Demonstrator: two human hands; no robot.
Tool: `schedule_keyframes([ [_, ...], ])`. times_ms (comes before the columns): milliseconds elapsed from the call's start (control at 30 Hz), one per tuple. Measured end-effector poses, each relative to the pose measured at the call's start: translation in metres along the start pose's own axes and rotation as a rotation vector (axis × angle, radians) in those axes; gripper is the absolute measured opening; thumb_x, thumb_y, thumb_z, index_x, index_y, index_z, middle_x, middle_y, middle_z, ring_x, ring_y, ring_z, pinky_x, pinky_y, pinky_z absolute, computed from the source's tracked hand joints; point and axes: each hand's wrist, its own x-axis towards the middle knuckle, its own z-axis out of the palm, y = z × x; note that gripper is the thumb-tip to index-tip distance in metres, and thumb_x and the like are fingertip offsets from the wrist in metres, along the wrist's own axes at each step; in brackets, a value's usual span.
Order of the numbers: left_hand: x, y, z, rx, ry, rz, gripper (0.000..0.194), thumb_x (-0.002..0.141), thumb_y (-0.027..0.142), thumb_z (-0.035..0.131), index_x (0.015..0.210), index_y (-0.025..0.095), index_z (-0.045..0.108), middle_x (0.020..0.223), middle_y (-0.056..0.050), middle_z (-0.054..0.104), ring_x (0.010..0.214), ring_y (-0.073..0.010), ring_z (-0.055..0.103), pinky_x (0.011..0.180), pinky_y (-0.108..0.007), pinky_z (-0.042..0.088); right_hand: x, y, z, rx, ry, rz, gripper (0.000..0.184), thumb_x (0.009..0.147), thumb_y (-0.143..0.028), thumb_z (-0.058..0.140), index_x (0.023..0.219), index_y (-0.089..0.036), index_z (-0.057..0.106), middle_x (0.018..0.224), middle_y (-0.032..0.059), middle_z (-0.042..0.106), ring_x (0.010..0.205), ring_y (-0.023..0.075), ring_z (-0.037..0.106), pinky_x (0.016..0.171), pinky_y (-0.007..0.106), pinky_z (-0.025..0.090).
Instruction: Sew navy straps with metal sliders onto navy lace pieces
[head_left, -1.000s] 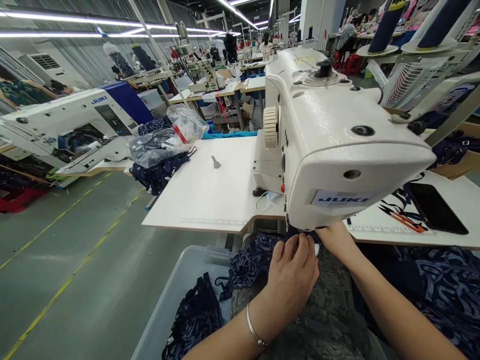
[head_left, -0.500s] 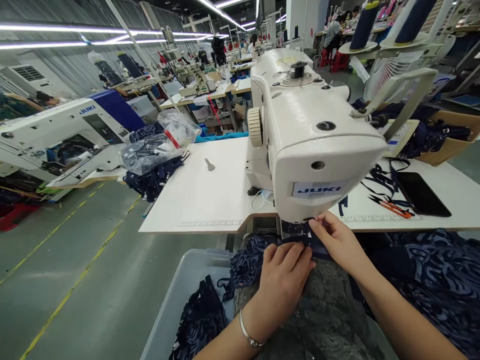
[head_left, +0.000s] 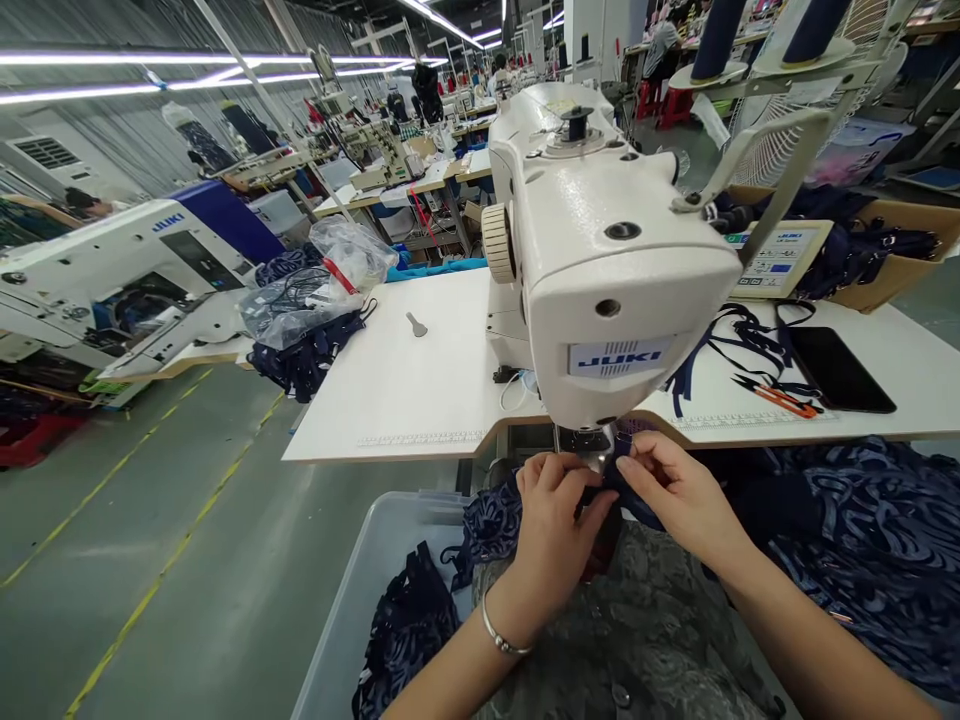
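Head view: your left hand (head_left: 551, 525) and right hand (head_left: 690, 497) pinch the navy fabric (head_left: 641, 508) just below the machine (head_left: 622, 300), near centre, seemingly to steady it from both sides. Snips (head_left: 784, 400) lie right, likely for easy reach.

One head-worn cam, on the wearer's side of the white sewing machine (head_left: 607, 270), pretty close and a bit above it, facing forward and tipped down, wide enough to catch floor (head_left: 315, 530) left of it plus ceiling lights (head_left: 90, 59) way beyond it.
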Motion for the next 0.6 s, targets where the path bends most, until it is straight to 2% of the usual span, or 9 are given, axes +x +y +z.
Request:
schedule_keyframes([
  [100,-0.005,-0.004,0.0,-0.051,0.03,0.125,0.006,0.09,0.013,0.056,0.092,0.019,0.055,0.091,-0.006,0.062,0.085,-0.018,0.057,0.074,-0.03,0.048,-0.007,0.005,-0.003,0.019,-0.031,-0.318,0.006,0.095,-0.029,0.054,0.092,-0.025,0.058,0.081,0.0001,0.056,0.074,0.0152,0.053,0.064,0.026,0.045],
  [167,-0.011,-0.009,0.0,-0.008,0.086,0.194,0.009,0.091,0.01,0.049,0.092,0.018,0.052,0.084,-0.005,0.06,0.076,-0.0164,0.056,0.066,-0.027,0.047,-0.01,0.011,-0.005,0.027,-0.08,-0.524,0.008,0.094,-0.025,0.054,0.099,-0.027,0.06,0.09,0.0026,0.06,0.086,0.0177,0.056,0.074,0.031,0.048],
  [233,-0.015,-0.013,0.0,0.038,0.133,0.239,0.01,0.092,0.01,0.046,0.092,0.019,0.051,0.078,-0.004,0.059,0.07,-0.0159,0.053,0.06,-0.027,0.044,-0.013,0.015,-0.006,0.02,-0.127,-0.645,0.01,0.095,-0.025,0.054,0.102,-0.027,0.061,0.092,0.0035,0.062,0.09,0.0186,0.057,0.079,0.034,0.049],
  [333,-0.018,-0.017,-0.002,0.054,0.163,0.274,0.011,0.091,0.009,0.046,0.09,0.02,0.05,0.073,-0.003,0.058,0.065,-0.0155,0.052,0.058,-0.027,0.041,-0.018,0.018,-0.003,-0.018,-0.149,-0.699,0.011,0.097,-0.026,0.051,0.104,-0.027,0.06,0.089,0.0039,0.065,0.09,0.0183,0.058,0.08,0.034,0.05],
  [600,-0.015,-0.014,-0.005,0.079,0.208,0.29,0.012,0.091,0.008,0.046,0.087,0.02,0.047,0.07,-0.002,0.058,0.062,-0.0158,0.051,0.058,-0.028,0.039,-0.021,0.012,0.001,-0.042,-0.106,-0.702,0.014,0.099,-0.027,0.048,0.104,-0.026,0.06,0.087,0.004,0.066,0.088,0.0166,0.061,0.079,0.031,0.052],
])
